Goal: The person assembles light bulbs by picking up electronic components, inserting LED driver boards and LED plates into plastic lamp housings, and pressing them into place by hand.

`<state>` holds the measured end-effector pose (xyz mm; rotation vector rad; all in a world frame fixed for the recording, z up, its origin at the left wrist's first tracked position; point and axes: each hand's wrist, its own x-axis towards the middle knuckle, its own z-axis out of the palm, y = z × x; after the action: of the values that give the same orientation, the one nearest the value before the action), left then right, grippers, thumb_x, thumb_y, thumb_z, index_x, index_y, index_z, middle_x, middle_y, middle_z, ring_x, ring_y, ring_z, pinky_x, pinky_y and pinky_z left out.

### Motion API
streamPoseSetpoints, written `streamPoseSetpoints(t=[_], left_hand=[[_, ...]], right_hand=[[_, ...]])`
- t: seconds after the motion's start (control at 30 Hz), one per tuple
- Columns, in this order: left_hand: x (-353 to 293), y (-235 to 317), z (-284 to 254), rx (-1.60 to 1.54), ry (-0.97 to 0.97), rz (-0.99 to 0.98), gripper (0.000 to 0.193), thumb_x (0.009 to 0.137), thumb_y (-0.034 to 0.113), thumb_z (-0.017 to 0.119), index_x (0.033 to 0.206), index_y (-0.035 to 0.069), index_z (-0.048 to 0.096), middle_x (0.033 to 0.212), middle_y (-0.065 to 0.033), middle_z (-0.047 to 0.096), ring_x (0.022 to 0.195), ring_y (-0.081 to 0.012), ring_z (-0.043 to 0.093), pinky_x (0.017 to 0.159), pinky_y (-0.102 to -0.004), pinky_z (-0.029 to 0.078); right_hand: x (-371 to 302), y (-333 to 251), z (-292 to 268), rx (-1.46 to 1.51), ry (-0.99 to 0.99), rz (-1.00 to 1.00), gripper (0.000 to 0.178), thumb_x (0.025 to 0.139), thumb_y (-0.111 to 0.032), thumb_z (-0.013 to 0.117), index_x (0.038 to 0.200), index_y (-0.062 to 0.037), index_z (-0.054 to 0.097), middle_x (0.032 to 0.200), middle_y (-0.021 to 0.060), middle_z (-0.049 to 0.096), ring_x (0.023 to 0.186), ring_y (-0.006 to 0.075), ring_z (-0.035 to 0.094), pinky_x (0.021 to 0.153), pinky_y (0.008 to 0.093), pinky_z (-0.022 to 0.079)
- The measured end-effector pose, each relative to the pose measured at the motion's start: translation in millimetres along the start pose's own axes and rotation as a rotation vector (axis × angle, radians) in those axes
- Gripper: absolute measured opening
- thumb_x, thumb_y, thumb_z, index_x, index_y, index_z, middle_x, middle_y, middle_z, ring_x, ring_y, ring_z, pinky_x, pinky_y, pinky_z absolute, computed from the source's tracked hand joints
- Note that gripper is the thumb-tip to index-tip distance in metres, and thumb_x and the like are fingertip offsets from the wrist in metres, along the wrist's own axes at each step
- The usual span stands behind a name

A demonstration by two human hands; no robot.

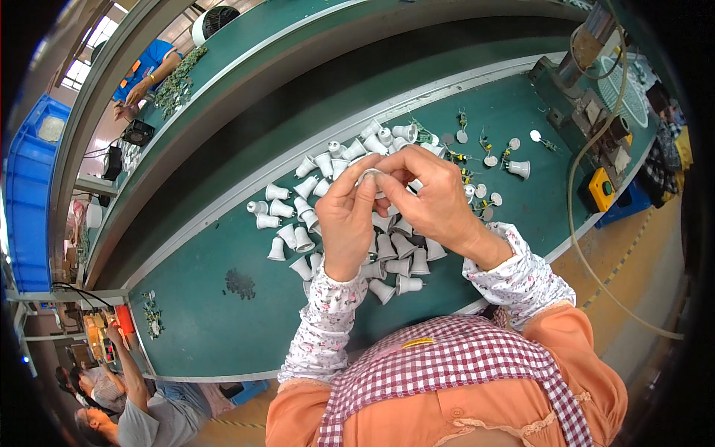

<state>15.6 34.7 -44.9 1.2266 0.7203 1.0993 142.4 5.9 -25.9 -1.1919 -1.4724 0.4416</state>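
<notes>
Both of my hands meet over the middle of the green bench. My left hand (347, 227) and my right hand (434, 192) pinch a white bulb housing (372, 173) between them, thumbs pressed at its round end. My fingers cover most of it, so I cannot tell what the thumbs press. Under and around the hands lie many white and grey cup-shaped bulb housings (400, 266), loosely heaped and facing various ways. To the right of my right hand, small circuit boards with round pale discs (490, 160) are scattered, beside a lone housing (519, 170).
A pile of small dark pieces (240, 284) and some circuit boards (152, 313) lie left. At right stand a metal press (570, 82), a yellow button box (601, 189), a hanging hose (572, 212) and a pale green basket (624, 93). Co-workers sit at far left, beyond the raised shelf (246, 56).
</notes>
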Motion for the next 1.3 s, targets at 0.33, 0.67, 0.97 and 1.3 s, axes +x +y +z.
streamPoseSetpoints(t=[0.33,0.67,0.97,1.3], left_hand=[[-3.6,8.5,12.1,0.086,-0.028,-0.07,0.038,0.096,0.023,0.041,0.124,-0.002,0.044,0.086,-0.0047,0.057,0.065,-0.0052,0.049,0.052,-0.0181,0.037],[-2.8,2.3,19.6,-0.261,0.061,-0.148,0.034,0.095,0.019,0.042,0.122,-0.002,0.047,0.062,0.0025,0.043,0.052,-0.004,0.038,0.046,-0.0184,0.032],[-2.1,3.0,16.4,-0.367,-0.026,-0.145,0.038,0.094,0.02,0.044,0.125,-0.002,0.042,0.08,-0.002,0.056,0.055,-0.0015,0.039,0.046,-0.0155,0.033],[-1.0,4.6,16.6,-0.472,-0.007,-0.163,0.03,0.094,0.017,0.044,0.119,0.001,0.048,0.067,0.0024,0.047,0.051,-0.0021,0.036,0.044,-0.0167,0.03]], right_hand=[[1.9,1.9,-3.9,0.056,0.094,0.055,0.009,0.076,-0.004,0.061,0.082,0.0026,0.059,0.072,0.0106,0.061,0.06,0.0168,0.063,0.053,0.0268,0.049],[-0.3,0.9,-1.2,0.124,0.093,0.088,0.011,0.077,-0.007,0.062,0.083,0.002,0.059,0.074,0.0107,0.062,0.062,0.0172,0.064,0.055,0.0268,0.049],[1.7,-1.8,0.0,0.058,0.115,0.06,0.012,0.075,-0.007,0.062,0.084,0.0001,0.06,0.071,0.0101,0.06,0.059,0.0183,0.062,0.054,0.0272,0.049],[4.3,-3.4,0.1,-0.036,0.125,-0.06,0.013,0.075,-0.007,0.061,0.086,0.0005,0.061,0.07,0.0103,0.06,0.057,0.0177,0.061,0.053,0.0276,0.048]])
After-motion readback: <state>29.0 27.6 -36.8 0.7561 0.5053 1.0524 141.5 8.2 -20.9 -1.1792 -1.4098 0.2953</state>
